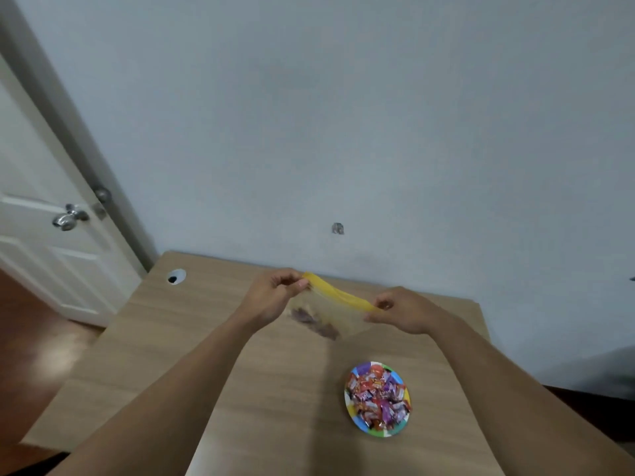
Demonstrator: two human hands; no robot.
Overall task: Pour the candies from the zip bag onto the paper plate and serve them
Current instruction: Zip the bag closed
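A clear zip bag (323, 314) with a yellow zip strip hangs above the far part of the wooden table (165, 355). My left hand (271, 297) pinches the strip's left end and my right hand (402, 310) pinches its right end, stretching it between them. A few purple wrapped pieces show blurred in the bag's bottom. Nearer to me, a colourful paper plate (357, 420) lies on the table with a heap of wrapped candies (378, 396) in red, purple and white.
The table stands against a pale blue wall. A round cable hole (176, 276) sits in the table's far left corner. A white door (41, 255) with a metal handle is at the left, over a dark wooden floor.
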